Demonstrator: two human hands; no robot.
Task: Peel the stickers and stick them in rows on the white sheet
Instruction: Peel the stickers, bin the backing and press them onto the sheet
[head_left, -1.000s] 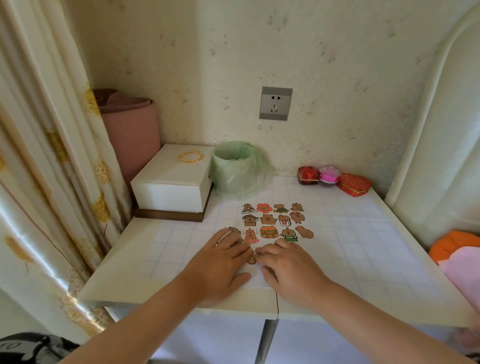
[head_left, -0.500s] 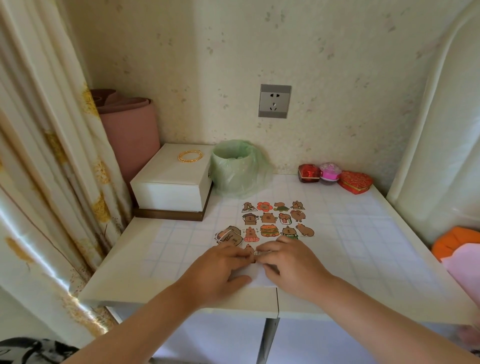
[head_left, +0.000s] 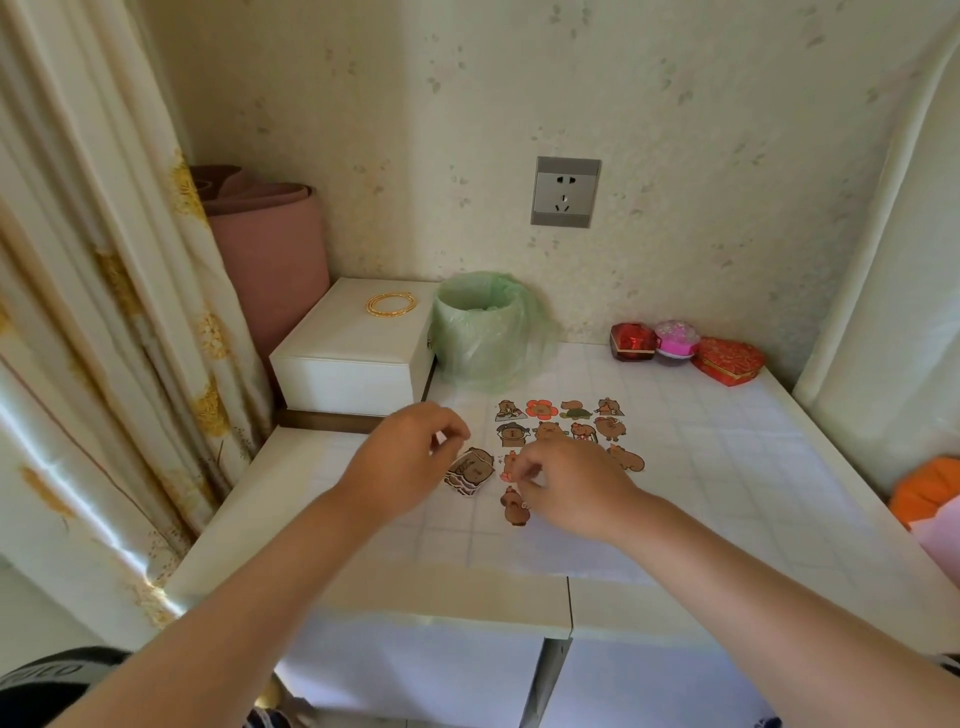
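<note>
Compared with half a second ago: both hands are off the near part of the white sheet (head_left: 571, 551), where their fingertips met low over the paper. They are now apart and raised. In the spot they covered a brown animal sticker (head_left: 514, 506) lies on the sheet, alone at the left end of a fourth row. The stack of unpeeled stickers (head_left: 470, 472) sits where it did, on the table (head_left: 727, 493) just off the sheet's left edge.

Left hand (head_left: 410, 457): held above the table, just left of the stack, its forearm coming in from the lower left. Its fingers are curled, with the thumb and forefinger tips close together above the stack's far corner. Whether they pinch anything, cannot tell.

Right hand (head_left: 571, 483): over the middle of the sheet with its back up and its knuckles bent. Its fingertips point left, just above the new sticker and beside the pink-tinted sticker (head_left: 511, 464) that starts the third row. It hides the middle of that row. Whether it holds anything, cannot tell.

Sheet: the top row (head_left: 541, 409) has four stickers and so does the second row (head_left: 548, 431). A brown sticker (head_left: 626, 458) shows at the right end of the third.

Behind: a white box (head_left: 353, 364) with a gold bangle (head_left: 390, 304) on its lid, and a bin lined with a green bag (head_left: 483, 332) just beside it.
</note>
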